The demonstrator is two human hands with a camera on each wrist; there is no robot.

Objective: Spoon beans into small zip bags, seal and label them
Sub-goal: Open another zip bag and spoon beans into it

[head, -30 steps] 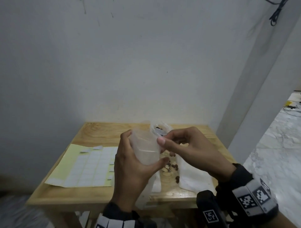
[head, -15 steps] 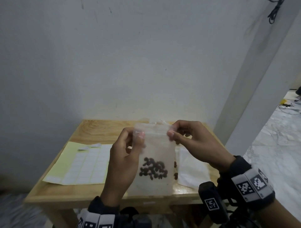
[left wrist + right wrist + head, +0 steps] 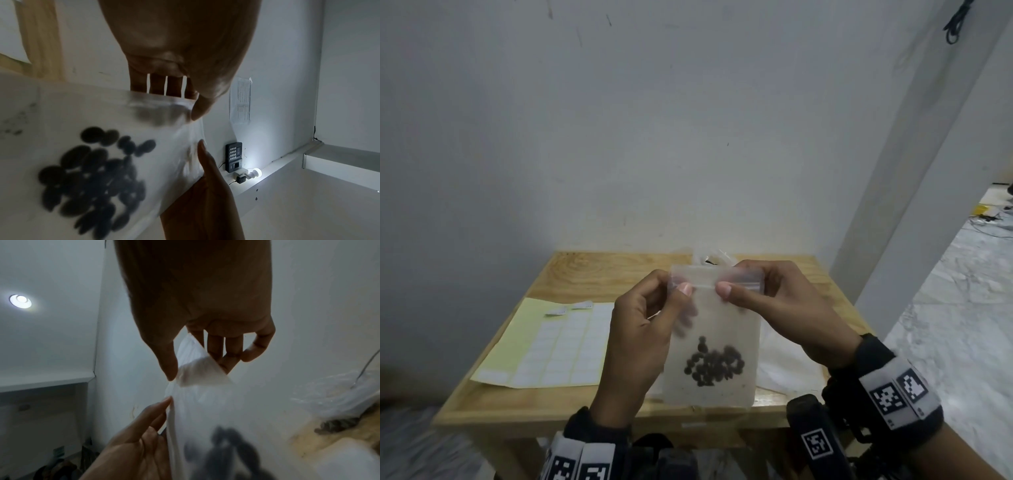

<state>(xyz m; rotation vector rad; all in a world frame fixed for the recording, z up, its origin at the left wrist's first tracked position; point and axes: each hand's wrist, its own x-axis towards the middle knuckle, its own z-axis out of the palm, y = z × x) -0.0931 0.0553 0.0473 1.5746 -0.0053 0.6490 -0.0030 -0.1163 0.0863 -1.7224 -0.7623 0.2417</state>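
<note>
A small frosted zip bag (image 3: 717,329) hangs upright above the wooden table (image 3: 592,274), with dark beans (image 3: 714,366) gathered near its bottom. My left hand (image 3: 643,339) pinches the zip strip near its left end, thumb in front and fingers behind. Just to the right of it, my right hand (image 3: 780,308) pinches the same strip. The left wrist view shows the beans (image 3: 92,178) through the bag wall, and the right wrist view shows the bag's top corner (image 3: 197,369) between thumb and fingers.
A yellow sheet of white labels (image 3: 551,342) lies on the left of the table. Behind the held bag stands a clear bag of beans (image 3: 337,402) with a spoon handle in it. More flat bags (image 3: 787,370) lie on the right. A wall stands behind.
The bag has turned from edge-on and open to flat and upright facing me. Both hands rose slightly, and the thumbs now sit close together on the zip strip.
</note>
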